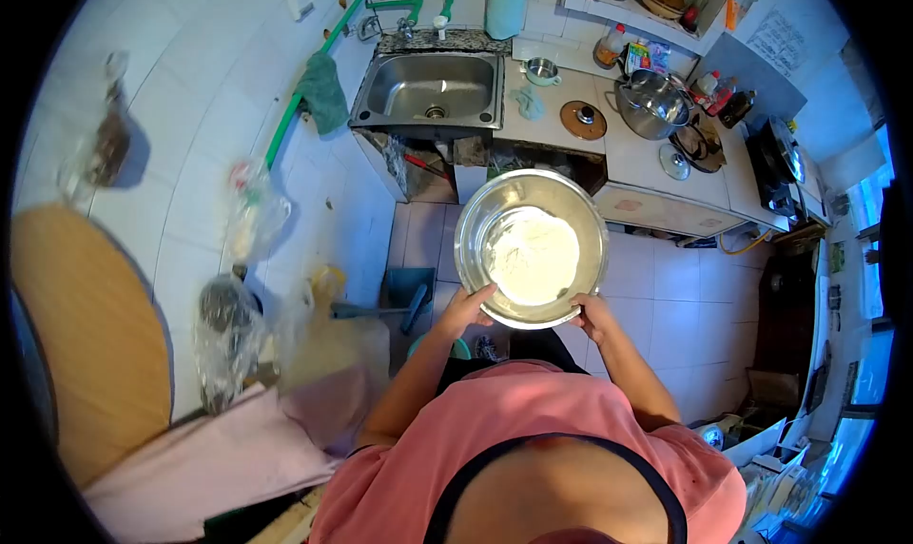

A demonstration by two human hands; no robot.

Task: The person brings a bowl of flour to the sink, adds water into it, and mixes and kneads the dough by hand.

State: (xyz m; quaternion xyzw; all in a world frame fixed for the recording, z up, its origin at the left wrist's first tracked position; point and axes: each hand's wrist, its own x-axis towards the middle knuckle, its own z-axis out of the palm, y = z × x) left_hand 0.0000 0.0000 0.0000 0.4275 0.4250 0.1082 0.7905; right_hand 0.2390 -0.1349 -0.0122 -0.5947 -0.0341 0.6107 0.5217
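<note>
A wide steel bowl with a heap of white powder, which looks like flour, is held up in front of my body. The fingers of my left hand grip its lower left rim, the thumb over the edge. On the lower right rim, my right hand holds on in the same way, thumb on top. Both hands' other fingers are partly hidden under the bowl.
Ahead are a sink, a brown-rimmed glass lid and a steel pot on the counter. A stove stands at the right. A dustpan is on the floor, left; a round wooden board leans far left.
</note>
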